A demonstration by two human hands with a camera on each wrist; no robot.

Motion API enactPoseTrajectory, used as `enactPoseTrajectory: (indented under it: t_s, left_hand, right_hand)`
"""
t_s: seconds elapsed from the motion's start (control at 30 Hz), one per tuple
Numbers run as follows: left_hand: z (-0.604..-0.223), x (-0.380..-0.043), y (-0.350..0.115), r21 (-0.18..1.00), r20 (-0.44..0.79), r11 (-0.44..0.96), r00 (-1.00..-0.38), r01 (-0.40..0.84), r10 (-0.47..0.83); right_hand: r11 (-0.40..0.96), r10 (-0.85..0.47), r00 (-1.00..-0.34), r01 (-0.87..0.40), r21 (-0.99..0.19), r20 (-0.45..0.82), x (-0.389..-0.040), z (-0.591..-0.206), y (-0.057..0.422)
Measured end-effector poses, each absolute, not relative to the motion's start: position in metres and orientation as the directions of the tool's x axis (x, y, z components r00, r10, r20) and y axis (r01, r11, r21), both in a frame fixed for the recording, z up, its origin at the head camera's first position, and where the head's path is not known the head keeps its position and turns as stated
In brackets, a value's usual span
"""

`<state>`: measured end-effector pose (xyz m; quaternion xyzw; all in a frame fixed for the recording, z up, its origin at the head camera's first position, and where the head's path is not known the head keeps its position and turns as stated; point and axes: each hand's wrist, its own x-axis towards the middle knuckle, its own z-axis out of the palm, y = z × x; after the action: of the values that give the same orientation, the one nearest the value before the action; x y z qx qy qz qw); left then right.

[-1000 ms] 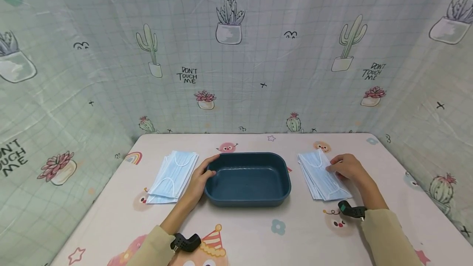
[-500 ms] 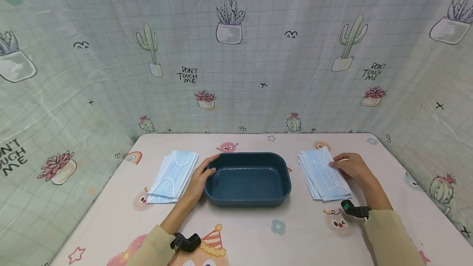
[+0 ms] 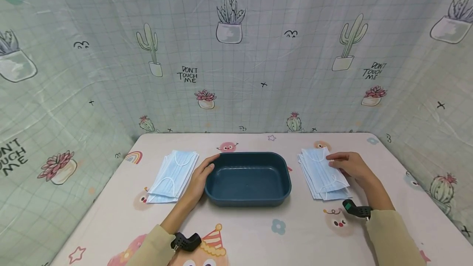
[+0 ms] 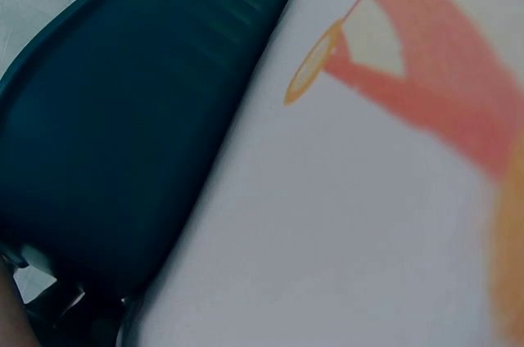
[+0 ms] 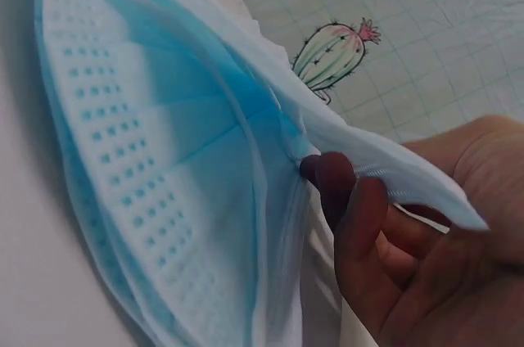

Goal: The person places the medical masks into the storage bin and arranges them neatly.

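Note:
On the right, a stack of pale blue face masks with white ear loops lies fanned on the table. My right hand pinches the top mask by its long edge, between thumb and fingers. In the right wrist view that edge is lifted, and further pleated masks show beneath. My left hand holds the left side of a dark teal plastic tub, thumb at the rim and fingers along the outer wall. The tub's inside is bare. In the left wrist view its wall fills the left half.
A second stack of blue masks lies left of the tub, beside my left forearm. A pink patterned cloth covers the table. Behind and at both sides hangs a curtain printed with cacti.
My right hand has shifted slightly, and the top mask's edge has been lifted and turned a little away from the stack. The left hand and tub have stayed almost still.

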<state>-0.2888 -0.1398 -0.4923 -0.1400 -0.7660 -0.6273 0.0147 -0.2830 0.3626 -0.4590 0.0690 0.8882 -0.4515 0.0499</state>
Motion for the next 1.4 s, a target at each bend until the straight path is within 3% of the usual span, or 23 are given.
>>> enactPoseTrajectory:
  t_s: [0.2,1.4]
  left_hand:
    - [-0.492,-0.289,-0.14,0.959,0.191,0.174,-0.963,0.224,0.191]
    - [-0.493,-0.288,-0.14,0.957,0.216,0.151,-0.958,0.246,0.19]
  right_hand:
    - [0.539,0.005,-0.985,0.149,-0.829,-0.174,-0.279,-0.453,0.365]
    - [0.457,-0.016,-0.998,-0.057,-0.887,0.056,-0.261,-0.377,0.33]
